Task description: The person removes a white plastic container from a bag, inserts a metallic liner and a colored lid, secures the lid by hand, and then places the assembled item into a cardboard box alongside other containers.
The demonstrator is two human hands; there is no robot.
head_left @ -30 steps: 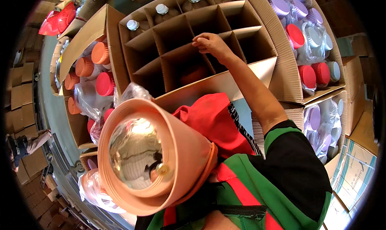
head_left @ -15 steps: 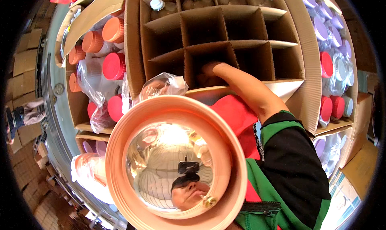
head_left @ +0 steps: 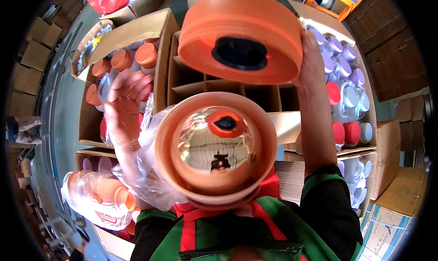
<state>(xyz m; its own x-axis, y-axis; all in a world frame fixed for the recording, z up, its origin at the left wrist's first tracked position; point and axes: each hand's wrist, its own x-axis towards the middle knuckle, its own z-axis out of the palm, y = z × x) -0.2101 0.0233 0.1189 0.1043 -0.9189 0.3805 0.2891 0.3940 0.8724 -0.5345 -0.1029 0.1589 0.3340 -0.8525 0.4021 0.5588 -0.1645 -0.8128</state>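
Raised over the divided carton is an orange round base cap (head_left: 200,44) with a black oval in its middle. My right hand (head_left: 310,58) grips its right edge. Below it, close to my chest, a peach-coloured flask body (head_left: 165,153) faces up, a mirror-like rounded liner (head_left: 216,153) showing inside its rim. My left hand (head_left: 123,108) is left of the flask body, fingers spread, holding nothing. Clear plastic film (head_left: 148,181) lies between my left forearm and the flask body. What supports the flask body underneath is hidden.
The divided carton (head_left: 182,94) stands ahead, partly covered by the cap. Cartons of capped bottles flank it: orange lids (head_left: 122,59) left, purple lids (head_left: 335,45) right. A wrapped orange flask (head_left: 107,197) is at lower left. An orange frame (head_left: 340,10) stands at far right.
My right hand has come out of a carton compartment and now holds the orange base cap up. My left hand has come into plain view, open. The flask body looks smaller in the picture.
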